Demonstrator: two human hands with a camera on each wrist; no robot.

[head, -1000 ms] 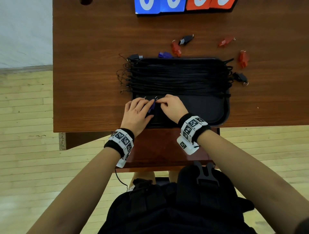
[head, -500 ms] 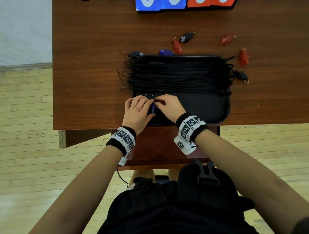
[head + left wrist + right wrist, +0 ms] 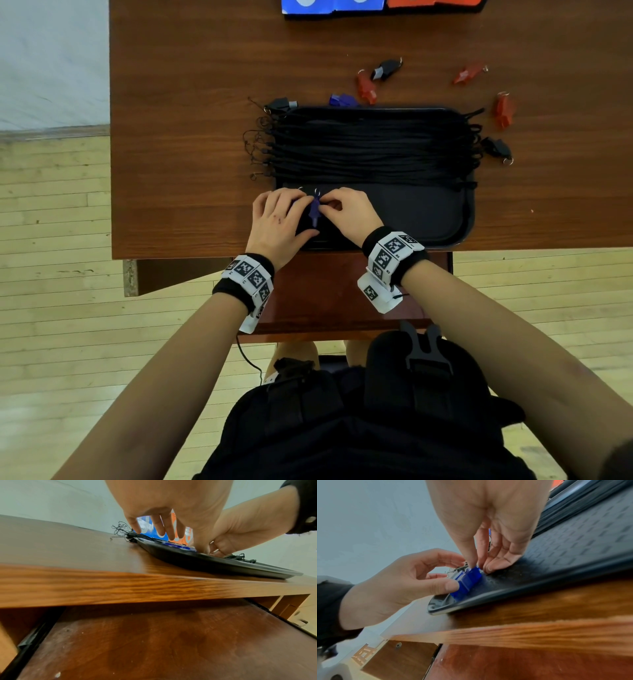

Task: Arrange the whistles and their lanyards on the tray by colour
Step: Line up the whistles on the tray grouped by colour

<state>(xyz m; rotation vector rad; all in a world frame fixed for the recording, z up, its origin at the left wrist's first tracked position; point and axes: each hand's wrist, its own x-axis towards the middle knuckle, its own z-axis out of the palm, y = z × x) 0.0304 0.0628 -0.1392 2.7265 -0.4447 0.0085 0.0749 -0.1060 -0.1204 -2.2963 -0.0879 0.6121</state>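
Observation:
A blue whistle (image 3: 314, 209) lies lengthwise at the near left corner of the black tray (image 3: 424, 219). My right hand (image 3: 344, 212) pinches its far end with thumb and forefinger, which shows clearly in the right wrist view (image 3: 471, 562). My left hand (image 3: 281, 219) cups the whistle's other side, and its thumb (image 3: 450, 586) presses on the blue whistle (image 3: 467, 581). Black lanyards (image 3: 370, 150) lie in rows across the far half of the tray. Whatever is under my left palm is hidden.
Loose whistles lie on the brown table beyond the tray: black (image 3: 282, 102), blue (image 3: 342, 100), red (image 3: 366, 87), black (image 3: 387, 68), red (image 3: 467, 73). Right of the tray lie a red one (image 3: 503, 109) and a black one (image 3: 496, 147). A blue and orange board (image 3: 376, 4) stands at the far edge.
My hands have drawn slightly apart, so more of the blue whistle shows between them. Everything else on the table has stayed put.

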